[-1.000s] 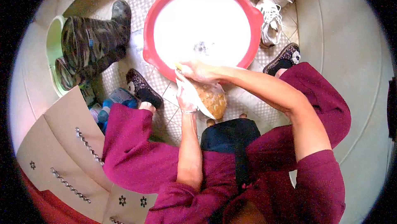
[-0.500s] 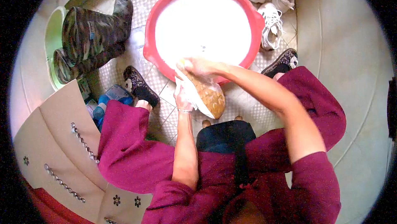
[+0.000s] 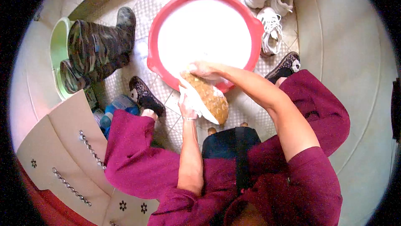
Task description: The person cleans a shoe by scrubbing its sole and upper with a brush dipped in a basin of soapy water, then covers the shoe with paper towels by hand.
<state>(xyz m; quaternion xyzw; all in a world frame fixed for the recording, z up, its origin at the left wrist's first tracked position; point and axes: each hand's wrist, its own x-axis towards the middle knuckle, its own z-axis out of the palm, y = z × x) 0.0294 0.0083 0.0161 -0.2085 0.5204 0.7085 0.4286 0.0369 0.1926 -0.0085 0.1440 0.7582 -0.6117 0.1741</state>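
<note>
My left hand [image 3: 188,107] is wrapped around the side of a white shoe [image 3: 213,103], whose tan, patterned sole faces up. The shoe is tilted at the near rim of a red basin [image 3: 153,55] filled with white suds. At the shoe's far end, my right hand [image 3: 204,70] is closed against the sole. Whatever it may grip is hidden under the fingers. Patches of foam lie on the sole.
Camouflage boots [image 3: 100,44] lie across a pale green tub [image 3: 62,38] on the left. White sneakers [image 3: 271,30] stand right of the basin. A cream cabinet [image 3: 54,142] is at lower left, near blue bottles [image 3: 119,107]. A dark stool [image 3: 227,142] is beneath me.
The view has shifted, so the basin and boots appear slightly lower. My right hand stays at the shoe's far end. More foam shows on the sole, and its pattern is less distinct.
</note>
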